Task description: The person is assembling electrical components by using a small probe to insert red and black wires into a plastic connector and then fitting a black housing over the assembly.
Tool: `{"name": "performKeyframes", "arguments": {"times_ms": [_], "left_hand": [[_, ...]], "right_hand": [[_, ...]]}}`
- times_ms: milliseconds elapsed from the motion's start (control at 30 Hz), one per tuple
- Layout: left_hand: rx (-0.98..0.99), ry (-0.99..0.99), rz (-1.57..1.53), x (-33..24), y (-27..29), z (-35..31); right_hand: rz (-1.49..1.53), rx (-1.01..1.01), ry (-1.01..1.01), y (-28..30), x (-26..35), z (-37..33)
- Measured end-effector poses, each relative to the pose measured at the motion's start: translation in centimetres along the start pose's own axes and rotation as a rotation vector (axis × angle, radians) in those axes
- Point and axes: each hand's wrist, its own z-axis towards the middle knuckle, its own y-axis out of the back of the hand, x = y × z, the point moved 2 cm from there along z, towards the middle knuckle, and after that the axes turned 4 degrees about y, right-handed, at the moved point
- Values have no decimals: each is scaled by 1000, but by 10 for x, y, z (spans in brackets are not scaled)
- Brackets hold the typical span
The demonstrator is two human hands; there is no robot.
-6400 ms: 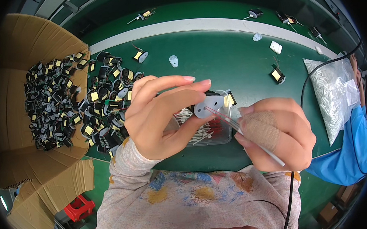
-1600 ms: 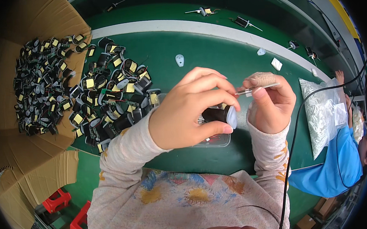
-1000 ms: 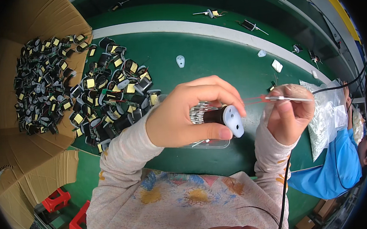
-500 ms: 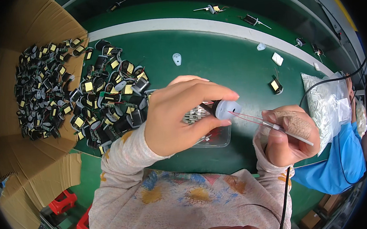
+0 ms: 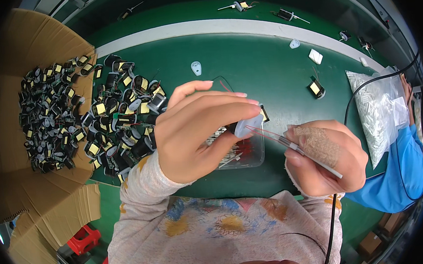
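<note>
2 hands working here, and my left hand (image 5: 196, 128) is grasping 1 black unit (image 5: 232, 127), thumb and fingers closing around it, holding it over the right part of 1 clear tray (image 5: 257, 158). Its pale grey cap (image 5: 251, 126) is facing right, and 2 red strands (image 5: 264, 132) are running out of it toward my other side. Right of the tray, my right hand (image 5: 335, 148), wearing 1 tan wrap (image 5: 316, 146), is pinching 1 slim pale rod (image 5: 329, 168), the strands reaching its silvery end.

Loose metallic and white pieces are filling the tray, too jumbled for counting. Left of the tray, 1 heap of black units (image 5: 125, 96) is spreading, and further left 1 cardboard box (image 5: 62, 37) is holding another pile (image 5: 48, 119), too tangled to count as well.

Beyond the tray, 2 loose pale plates are lying, 1 slightly left (image 5: 196, 68) and 1 to the right (image 5: 294, 43). Right of those, still beyond the tray, 1 white block (image 5: 315, 56) and 1 spare unit (image 5: 316, 89) are resting. Farthest beyond the tray, 5 units (image 5: 286, 15) are lying scattered. Well right of the tray, 1 clear bag (image 5: 374, 115) is bulging with white pieces, and 1 co-worker's blue sleeve (image 5: 405, 167) is showing.
</note>
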Motion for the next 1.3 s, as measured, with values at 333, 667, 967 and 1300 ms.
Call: {"name": "performKeyframes", "arguments": {"times_ms": [333,667,967,1300], "left_hand": [[-72,-36,113,-2,-1,-1],[-71,22,28,-6,-2,0],[-118,57,-65,-7,-3,-3],[-151,7,74,-13,-1,-3]], "right_hand": [[-57,40,-3,1,6,-1],[-57,105,159,7,5,-3],[-83,124,214,5,11,-5],[-188,68,165,-3,24,-9]]}}
